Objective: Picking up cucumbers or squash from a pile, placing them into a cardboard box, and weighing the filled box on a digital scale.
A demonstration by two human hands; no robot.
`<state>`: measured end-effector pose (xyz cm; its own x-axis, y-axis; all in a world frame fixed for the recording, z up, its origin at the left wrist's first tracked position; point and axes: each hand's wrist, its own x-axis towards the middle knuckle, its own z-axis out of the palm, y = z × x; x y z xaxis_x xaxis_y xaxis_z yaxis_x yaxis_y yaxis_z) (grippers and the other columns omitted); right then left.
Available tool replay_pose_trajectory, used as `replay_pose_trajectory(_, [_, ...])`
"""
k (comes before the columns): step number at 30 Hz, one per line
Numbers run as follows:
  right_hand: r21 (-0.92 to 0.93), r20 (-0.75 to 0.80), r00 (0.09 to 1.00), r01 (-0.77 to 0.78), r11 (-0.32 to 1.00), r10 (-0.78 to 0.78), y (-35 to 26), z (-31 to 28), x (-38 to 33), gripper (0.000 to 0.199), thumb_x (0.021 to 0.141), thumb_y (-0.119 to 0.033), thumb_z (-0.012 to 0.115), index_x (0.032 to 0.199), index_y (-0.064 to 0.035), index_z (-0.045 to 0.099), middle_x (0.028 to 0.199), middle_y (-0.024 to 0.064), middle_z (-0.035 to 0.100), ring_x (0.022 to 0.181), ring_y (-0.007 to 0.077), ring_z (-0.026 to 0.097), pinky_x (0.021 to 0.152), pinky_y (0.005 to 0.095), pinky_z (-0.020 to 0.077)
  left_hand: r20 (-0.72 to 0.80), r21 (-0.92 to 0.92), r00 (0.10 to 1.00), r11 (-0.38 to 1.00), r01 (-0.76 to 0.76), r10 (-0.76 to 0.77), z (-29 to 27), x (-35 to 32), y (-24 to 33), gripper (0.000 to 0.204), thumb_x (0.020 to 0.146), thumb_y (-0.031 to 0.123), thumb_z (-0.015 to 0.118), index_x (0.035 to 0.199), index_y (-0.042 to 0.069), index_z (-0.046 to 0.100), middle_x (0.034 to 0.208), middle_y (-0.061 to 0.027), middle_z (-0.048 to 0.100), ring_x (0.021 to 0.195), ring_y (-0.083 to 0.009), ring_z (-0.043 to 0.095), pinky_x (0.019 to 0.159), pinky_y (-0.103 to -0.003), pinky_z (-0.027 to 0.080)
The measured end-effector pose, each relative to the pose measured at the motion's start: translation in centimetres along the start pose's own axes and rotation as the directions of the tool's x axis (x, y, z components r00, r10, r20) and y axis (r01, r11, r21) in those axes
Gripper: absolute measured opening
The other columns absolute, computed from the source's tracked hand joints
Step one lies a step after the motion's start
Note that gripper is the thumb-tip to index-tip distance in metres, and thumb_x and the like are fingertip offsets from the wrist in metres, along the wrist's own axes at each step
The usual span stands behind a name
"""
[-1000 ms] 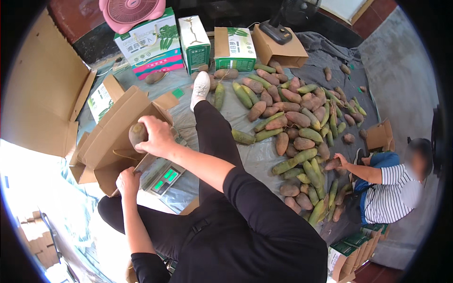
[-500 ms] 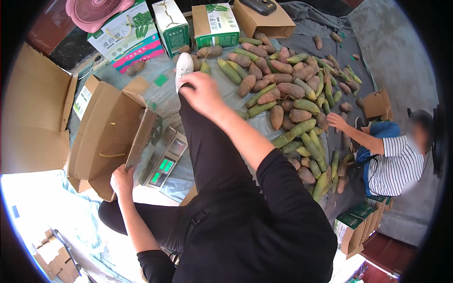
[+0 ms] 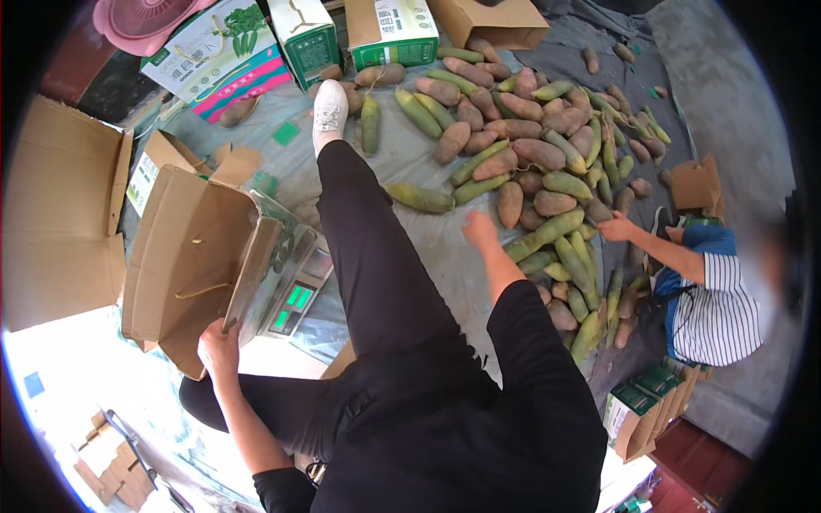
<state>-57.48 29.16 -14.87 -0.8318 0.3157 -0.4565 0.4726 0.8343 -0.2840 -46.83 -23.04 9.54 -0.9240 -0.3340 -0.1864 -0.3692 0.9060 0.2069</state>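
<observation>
My left hand (image 3: 219,349) is closed on the near edge of an open cardboard box (image 3: 184,248), which leans tilted toward me. Two cord handles show on its brown inner wall. The box stands on or against a scale (image 3: 299,295) with lit green displays; where they touch is hidden. My right hand (image 3: 481,229) hovers at the left edge of the heap, just right of a long green radish (image 3: 419,198). Its fingers point away and are partly hidden, so I cannot tell whether they hold anything. Brownish-pink sweet potatoes (image 3: 539,154) and green radishes (image 3: 577,269) make up the heap.
A co-worker in a striped shirt (image 3: 717,295) reaches into the heap from the right. Printed cartons (image 3: 393,34) and a pink plastic basin (image 3: 150,19) line the back. A large open carton (image 3: 60,214) stands at left. My leg in black trousers (image 3: 376,248) stretches between the scale and the heap.
My right hand has swung from over my shoe, rightward and nearer, to the heap's left edge, uncovering green radishes. My left hand stays on the box. The view has shifted slightly.
</observation>
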Motion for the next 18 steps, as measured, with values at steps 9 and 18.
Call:
replay_pose_trajectory(9, [-0.198,0.034,0.997,0.08,0.977,-0.074,-5.8,0.8,3.2,0.055,0.073,-0.015,0.068,0.125,-0.0138,0.051,0.131,0.0094,0.05,0.118,0.031,0.049,0.095,0.044,0.0449,-0.048,0.022,0.997,0.998,-0.055,0.056,0.3,0.0,-0.2,0.017,0.076,0.021,0.068,0.079,0.004,0.067,0.077,-0.0169,0.063,0.073,-0.0354,0.062,0.065,-0.042,0.047])
replay_pose_trajectory(18, [-0.258,0.128,0.988,0.119,0.959,-0.088,-7.8,2.1,3.2,0.066,0.072,-0.021,0.073,0.133,-0.0158,0.045,0.133,0.0073,0.046,0.124,0.0277,0.043,0.096,0.0472,0.0434,-0.047,-0.019,0.992,0.993,-0.12,0.119,0.3,-0.4,0.3,0.013,0.075,0.018,0.068,0.077,0.005,0.066,0.073,-0.0147,0.062,0.071,-0.0335,0.061,0.064,-0.041,0.047])
